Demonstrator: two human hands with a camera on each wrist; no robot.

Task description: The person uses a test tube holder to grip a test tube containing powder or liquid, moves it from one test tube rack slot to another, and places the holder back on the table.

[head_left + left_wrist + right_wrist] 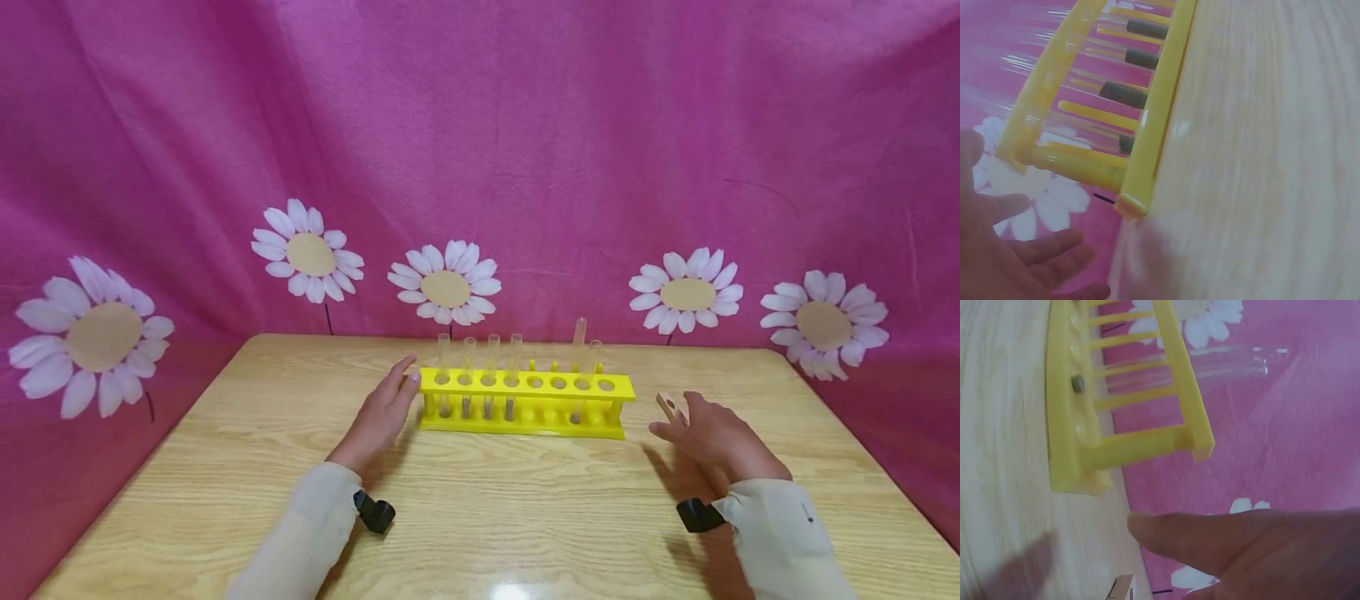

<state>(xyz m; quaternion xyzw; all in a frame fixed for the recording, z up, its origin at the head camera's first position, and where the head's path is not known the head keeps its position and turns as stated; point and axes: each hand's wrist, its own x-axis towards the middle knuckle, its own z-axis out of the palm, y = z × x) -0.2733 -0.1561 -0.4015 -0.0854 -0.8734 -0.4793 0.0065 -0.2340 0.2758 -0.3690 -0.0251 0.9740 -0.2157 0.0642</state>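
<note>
A yellow test tube rack [525, 431] stands on the wooden table. Several clear test tubes [492, 354] fill its left holes, dark grey matter at their bottoms [1124, 94]. Toward the right end another test tube [595, 350] stands in a hole with a dark bit [1078, 384] at its base; a taller tube [580, 337] rises behind it, over a peg. My left hand [382, 417] is beside the rack's left end, fingers spread and relaxed. To the right of the rack, my right hand [716, 433] holds a wooden test tube holder [671, 408], mostly hidden by the fingers.
The table [487, 500] has light wood grain. A pink curtain [525, 167] with white flowers hangs behind and at both sides. Yellow pegs [555, 365] stick up along the rack's back. Black wrist cameras [373, 512] sit at both cuffs.
</note>
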